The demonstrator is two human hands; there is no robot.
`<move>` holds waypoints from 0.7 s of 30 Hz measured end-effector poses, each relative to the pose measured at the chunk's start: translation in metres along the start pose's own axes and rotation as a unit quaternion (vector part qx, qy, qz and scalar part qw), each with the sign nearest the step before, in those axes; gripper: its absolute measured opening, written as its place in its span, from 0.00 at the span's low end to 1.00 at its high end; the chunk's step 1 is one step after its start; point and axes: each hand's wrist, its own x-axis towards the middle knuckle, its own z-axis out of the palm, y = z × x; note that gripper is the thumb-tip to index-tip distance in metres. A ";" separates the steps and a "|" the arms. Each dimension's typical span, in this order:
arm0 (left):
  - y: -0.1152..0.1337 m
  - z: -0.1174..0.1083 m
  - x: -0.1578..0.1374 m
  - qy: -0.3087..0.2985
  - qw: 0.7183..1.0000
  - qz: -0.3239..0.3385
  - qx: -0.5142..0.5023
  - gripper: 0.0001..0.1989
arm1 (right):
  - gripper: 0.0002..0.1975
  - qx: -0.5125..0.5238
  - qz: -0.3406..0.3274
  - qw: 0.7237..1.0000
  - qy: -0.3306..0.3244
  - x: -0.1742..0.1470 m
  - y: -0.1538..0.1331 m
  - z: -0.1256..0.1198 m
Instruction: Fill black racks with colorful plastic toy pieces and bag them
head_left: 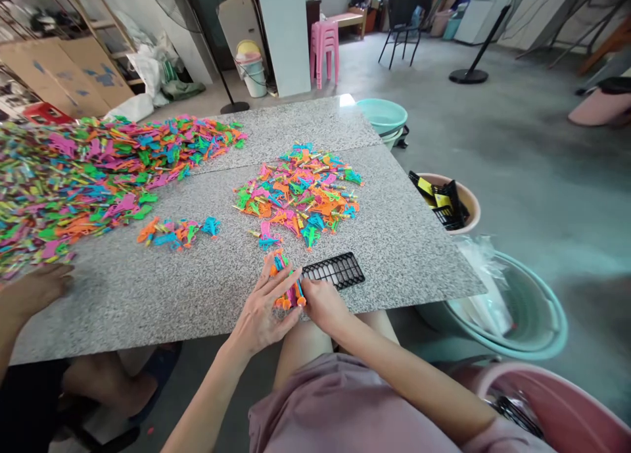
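My left hand [263,311] rests over the left end of a black slotted plastic tray [340,271], its fingers stretched and apart. Beneath and between those fingers is a row of small orange, blue, green and pink plastic toys [288,302], partly hidden. Beside it, my right hand [323,303] is closed, knuckles up, at the tray's front edge against the row. What its fingers grip is hidden. The right part of the tray shows bare slots. Just beyond the hands lies a loose heap of the same toys [300,190].
A far larger toy pile [98,177] covers the left of the speckled table [394,242], with a small cluster [180,233] between. Another person's hand [37,292] is at the left. Right of the table stand a pink basin [473,206], a green tub [552,308] and a pink tub [557,387].
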 end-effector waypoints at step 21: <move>-0.012 0.011 -0.001 0.087 0.995 0.016 0.040 0.15 | 0.12 -0.314 -0.361 0.878 0.020 0.184 0.064 -0.076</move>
